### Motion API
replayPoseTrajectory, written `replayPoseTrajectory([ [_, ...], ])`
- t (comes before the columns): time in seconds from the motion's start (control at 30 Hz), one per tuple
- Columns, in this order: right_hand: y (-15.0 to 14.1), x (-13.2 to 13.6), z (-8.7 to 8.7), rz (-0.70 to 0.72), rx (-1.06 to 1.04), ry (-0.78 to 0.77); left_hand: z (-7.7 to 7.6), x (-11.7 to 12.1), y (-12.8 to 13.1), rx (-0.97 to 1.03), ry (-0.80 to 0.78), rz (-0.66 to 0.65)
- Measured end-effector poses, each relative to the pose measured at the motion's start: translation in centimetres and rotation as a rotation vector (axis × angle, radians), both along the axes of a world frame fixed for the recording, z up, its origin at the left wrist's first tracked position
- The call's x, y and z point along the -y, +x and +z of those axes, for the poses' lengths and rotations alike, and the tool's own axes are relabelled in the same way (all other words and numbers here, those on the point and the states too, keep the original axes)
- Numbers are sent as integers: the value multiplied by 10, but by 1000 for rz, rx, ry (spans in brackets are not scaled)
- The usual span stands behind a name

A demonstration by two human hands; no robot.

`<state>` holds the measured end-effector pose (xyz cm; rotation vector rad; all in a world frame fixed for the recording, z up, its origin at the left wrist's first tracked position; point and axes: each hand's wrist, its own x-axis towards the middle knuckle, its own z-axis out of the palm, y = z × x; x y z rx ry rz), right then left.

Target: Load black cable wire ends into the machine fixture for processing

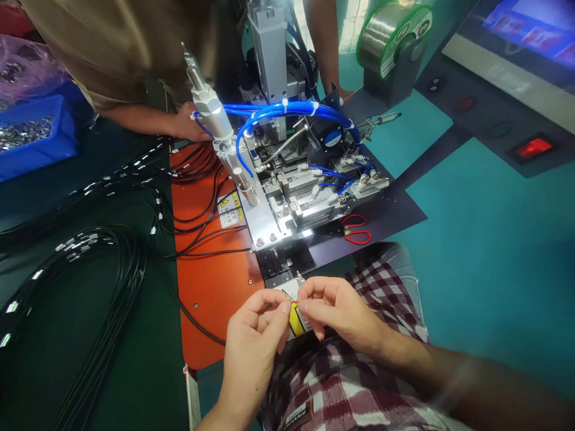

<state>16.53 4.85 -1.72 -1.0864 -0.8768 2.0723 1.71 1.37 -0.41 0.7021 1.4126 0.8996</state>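
Observation:
My left hand [254, 341] and my right hand [335, 311] meet at the fingertips over my lap, in front of a small machine [287, 185]. Both pinch something tiny between thumb and forefinger, too small to name; a thin black wire [197, 320] runs from the bench towards my left hand. Behind the fingers a yellow warning label [296, 320] shows on the machine's front. My checked clothing [350, 383] fills the lower middle.
Bundles of black cables with metal ends [90, 251] lie on the green bench at left, over an orange plate [211, 281]. Another person's hand [188, 123] rests behind the machine. Red-handled snips [354, 230], a blue bin [31, 134], a wire spool [390, 36].

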Motion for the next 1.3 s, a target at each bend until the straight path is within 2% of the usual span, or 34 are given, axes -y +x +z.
replayPoseTrajectory([
  [0.13, -2, 4, 2, -15, -6, 11, -2, 0, -2, 23, -4, -8],
  [0.27, 0, 3, 1, 41, -45, 48, 0, -1, -4, 51, -6, -4],
  [0.47, 13, -11, 5, 176, 72, 310, 5, -3, -6, 37, -20, -87],
  [0.57, 17, -14, 7, 209, 134, 382, 6, -3, -6, 26, -30, -108],
  [0.63, 16, -13, 6, 185, 126, 335, 5, -2, -5, 15, -33, -102],
  [0.8, 9, -6, 0, 133, 3, 80, 3, -1, -3, 0, -18, -57],
  [0.93, 2, 1, 5, 99, 17, 31, 2, 1, -2, 6, 0, -51],
  [1.03, -6, 10, 8, 29, 129, 107, 2, 3, -1, 51, -10, -25],
  [1.13, -12, 18, 8, -12, 292, 259, 3, 2, -1, 78, -31, 3],
  [1.2, -10, 17, 9, 31, 375, 352, 3, 0, -2, 78, -35, 9],
  [1.3, -1, 7, 11, 121, 380, 365, 4, -3, -3, 79, -48, 0],
])
